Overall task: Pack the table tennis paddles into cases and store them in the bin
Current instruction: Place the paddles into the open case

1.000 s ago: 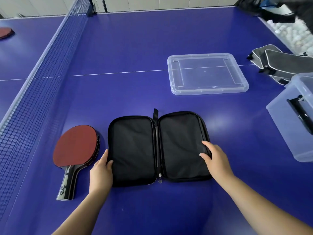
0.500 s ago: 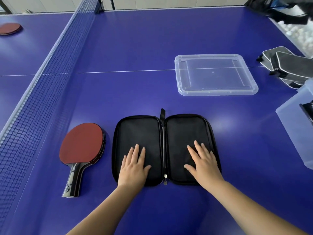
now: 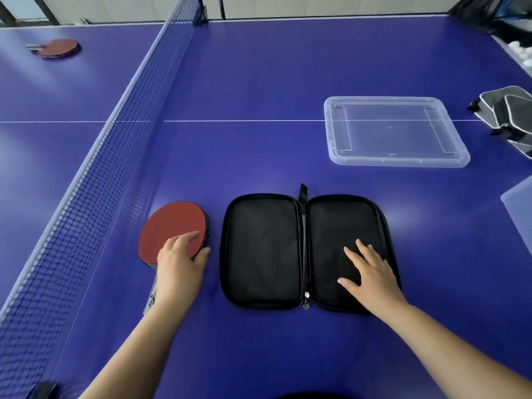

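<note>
Two hands at an unzipped paddle case on a blue desk, one on the paddle, one on the case.

The left hand [image 3: 180,262] lies on the lower part of the red-rubbered, black-handled table tennis paddle [image 3: 169,226], fingers loosely curved over the blade and thumb at its right edge; whether it actually grips is unclear. Just right of that hand, the black fabric zip case [image 3: 264,249] lies opened flat, and the right hand [image 3: 371,272] rests spread, fingers straight, on its right half. Beyond the right hand sits a clear plastic bin lid [image 3: 395,132]; to its right a corner of a translucent plastic bin [image 3: 521,208] shows at the frame edge, with grey-and-black cases [image 3: 509,116] farther off. Left of the left hand runs the dark net [image 3: 95,197], and far across it lies a second red paddle [image 3: 59,47].
</note>
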